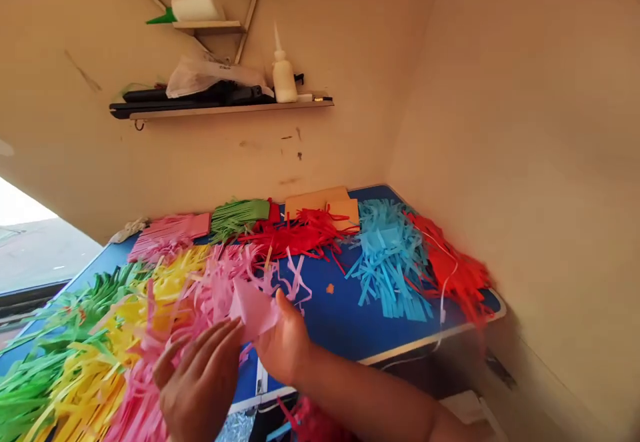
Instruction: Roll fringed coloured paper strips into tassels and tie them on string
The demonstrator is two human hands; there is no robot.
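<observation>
A folded piece of pink tissue paper (254,310) is held up above the table, its far end cut into loose strips. My right hand (286,345) grips its right edge, thumb up along the paper. My left hand (200,375) meets the lower left edge with its fingertips; the thumb is hidden behind the hand. Beneath and to the left lie long pink fringes (143,399), yellow fringes (93,385) and green fringes (37,379) of cut paper.
On the blue table (320,332) lie red fringes (305,235), light blue fringes (387,255), orange-red fringes (453,265) with a white cord, green folded paper (245,214) and orange paper sheets (345,212). A wall shelf (235,110) holds a glue bottle (285,79).
</observation>
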